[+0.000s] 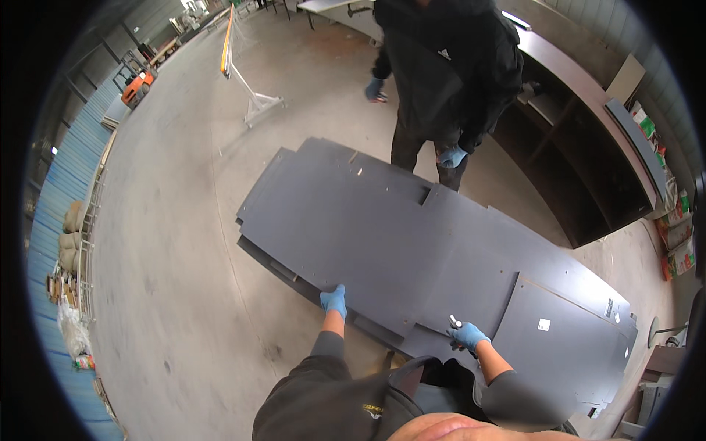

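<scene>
In front of me lies a stack of dark grey panels (pixel 368 228), with a smaller grey panel (pixel 562 334) on top at the right. My left hand (pixel 334 300), in a blue glove, grips the near edge of the large panel, its fingers partly hidden. Over the near edge, further right, my right hand (pixel 469 336) is closed around a small tool (pixel 455 322). Only the tool's pale, silvery end and a dark part show, so its kind is unclear. A white label (pixel 544 324) sits on the smaller panel.
Across the stack stands a co-worker (pixel 448 73) in dark clothes and blue gloves. Behind them, at the right, is a dark open-fronted cabinet (pixel 566 154). A white stand (pixel 261 103) is at the far left, with an orange forklift (pixel 137 88) beyond. Bags (pixel 678 235) line the right wall.
</scene>
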{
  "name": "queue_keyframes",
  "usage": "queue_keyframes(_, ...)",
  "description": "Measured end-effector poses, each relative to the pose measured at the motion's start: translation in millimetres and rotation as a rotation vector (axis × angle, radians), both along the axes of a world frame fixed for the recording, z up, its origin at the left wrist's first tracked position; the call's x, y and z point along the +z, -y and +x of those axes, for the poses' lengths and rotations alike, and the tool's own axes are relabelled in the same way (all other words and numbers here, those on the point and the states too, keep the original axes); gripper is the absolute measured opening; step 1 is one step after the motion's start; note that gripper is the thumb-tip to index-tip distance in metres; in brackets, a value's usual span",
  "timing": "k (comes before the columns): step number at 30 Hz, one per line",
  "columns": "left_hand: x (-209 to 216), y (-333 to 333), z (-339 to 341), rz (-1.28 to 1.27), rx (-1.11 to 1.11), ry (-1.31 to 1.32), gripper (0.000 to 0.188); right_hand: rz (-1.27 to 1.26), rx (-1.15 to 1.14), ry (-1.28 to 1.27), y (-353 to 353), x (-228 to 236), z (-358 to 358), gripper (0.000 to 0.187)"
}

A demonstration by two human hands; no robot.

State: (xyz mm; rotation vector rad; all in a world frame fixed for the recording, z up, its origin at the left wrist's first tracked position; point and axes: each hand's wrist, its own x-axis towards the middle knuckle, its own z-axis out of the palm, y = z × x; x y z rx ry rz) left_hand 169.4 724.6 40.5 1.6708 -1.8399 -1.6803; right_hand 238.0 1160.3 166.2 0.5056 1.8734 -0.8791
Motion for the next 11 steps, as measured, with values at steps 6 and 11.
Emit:
queue_keyframes(6,-9.2,13.1,-2.2,0.092,-0.079,0.089,0.072,0.131,-0.191,-0.138,-33.6,-22.3,-19.2,0.035)
queue_keyframes(11,-22.0,28.8,-1.5,0.136,-0.165,0.122,0.079,0.236,-0.314,-0.476,-78.7,-18.9,-97.2,0.034)
